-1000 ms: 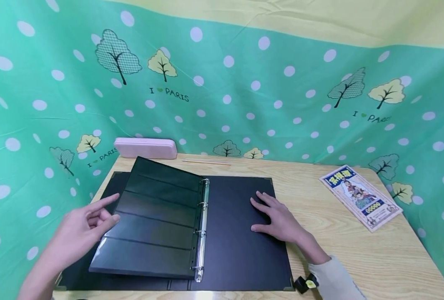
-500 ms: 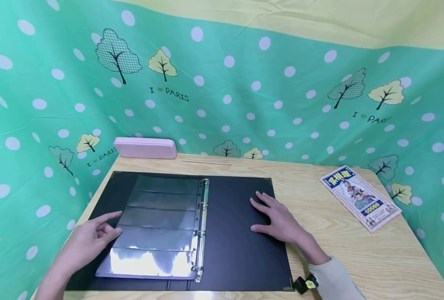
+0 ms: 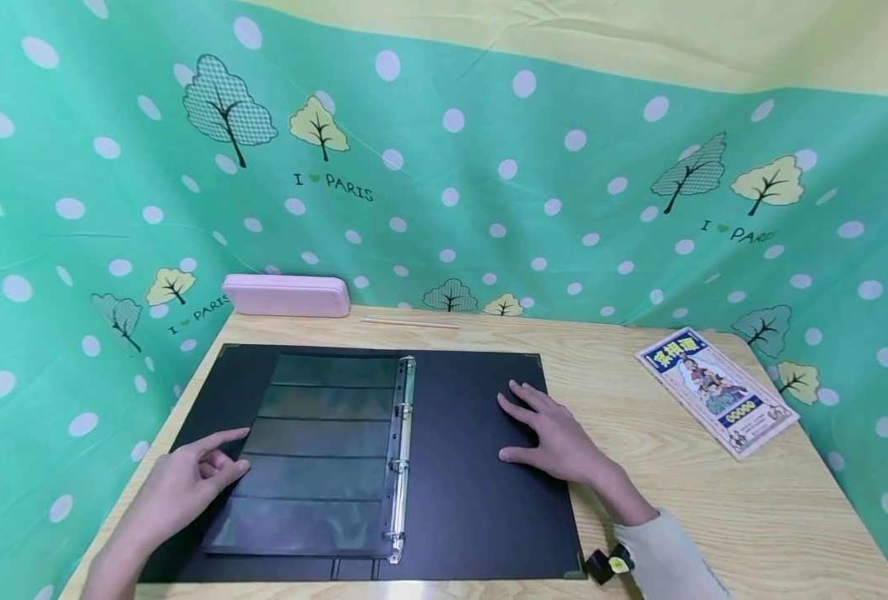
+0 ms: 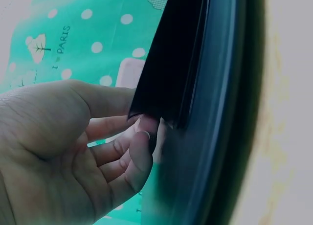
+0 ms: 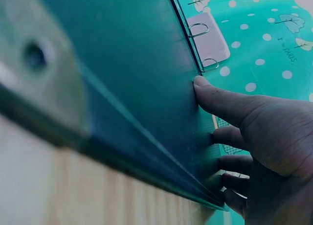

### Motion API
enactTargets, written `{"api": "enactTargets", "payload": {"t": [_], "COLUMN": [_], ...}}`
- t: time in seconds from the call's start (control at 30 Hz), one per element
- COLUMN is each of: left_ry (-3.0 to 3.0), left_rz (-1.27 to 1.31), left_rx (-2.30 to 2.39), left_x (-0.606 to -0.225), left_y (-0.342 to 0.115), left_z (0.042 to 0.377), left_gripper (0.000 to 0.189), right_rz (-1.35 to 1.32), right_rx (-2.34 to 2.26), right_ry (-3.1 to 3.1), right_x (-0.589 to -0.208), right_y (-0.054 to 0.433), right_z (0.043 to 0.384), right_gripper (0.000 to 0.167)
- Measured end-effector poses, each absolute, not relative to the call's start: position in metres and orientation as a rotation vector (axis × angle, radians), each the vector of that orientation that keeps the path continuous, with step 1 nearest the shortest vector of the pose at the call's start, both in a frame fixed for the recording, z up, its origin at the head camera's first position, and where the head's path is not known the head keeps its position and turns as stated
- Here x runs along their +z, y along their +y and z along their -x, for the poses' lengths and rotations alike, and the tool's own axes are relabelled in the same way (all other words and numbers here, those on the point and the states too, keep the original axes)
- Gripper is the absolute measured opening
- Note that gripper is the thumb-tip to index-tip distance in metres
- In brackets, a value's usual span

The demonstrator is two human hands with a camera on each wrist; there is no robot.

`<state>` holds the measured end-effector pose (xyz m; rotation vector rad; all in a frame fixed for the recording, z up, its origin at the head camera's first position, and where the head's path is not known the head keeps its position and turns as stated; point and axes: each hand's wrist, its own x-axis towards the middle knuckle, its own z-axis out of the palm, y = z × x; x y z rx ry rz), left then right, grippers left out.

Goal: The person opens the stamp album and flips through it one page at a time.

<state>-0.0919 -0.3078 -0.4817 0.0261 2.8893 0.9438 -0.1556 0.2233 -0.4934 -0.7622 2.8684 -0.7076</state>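
A black ring binder (image 3: 481,533) lies open on the table, its metal rings (image 3: 404,433) running down the middle. On its left side lies a stack of dark pocket pages (image 3: 316,479), divided into horizontal strips. My left hand (image 3: 181,483) pinches the outer edge of these pages between thumb and index finger; the other fingers curl beneath in the left wrist view. Fingers spread, my right hand (image 3: 556,433) rests on the bare inside of the right cover. The right wrist view shows its thumb (image 5: 210,93) and fingertips against the cover.
A pink case (image 3: 288,296) stands at the back left, beside a thin stick-like pencil (image 3: 409,322). At the right lies a printed paper pack (image 3: 717,392) with cartoon figures. A small black object (image 3: 601,567) sits by the right wrist. Green dotted cloth (image 3: 474,192) hangs behind.
My left hand has lowered the tilted pages onto the left cover, moving slightly down and right. Glare seen on the pages half a second ago has faded. The right hand stays put.
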Motion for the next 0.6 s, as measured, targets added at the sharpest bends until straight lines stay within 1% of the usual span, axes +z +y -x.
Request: {"api": "enactTargets", "payload": {"t": [0.6], "left_ry": [2.933], "left_rz": [-0.065], "left_rx": [0.865], "left_x": [-0.4833], "left_y": [-0.3036], "left_z": [0.0920], "left_gripper": [0.047], "right_rz": [0.777], "right_rx": [-0.713], "right_ry": [2.861], "right_x": [-0.4922], "right_y": [0.2241], "right_z": [0.1549], "right_gripper": [0.083]}}
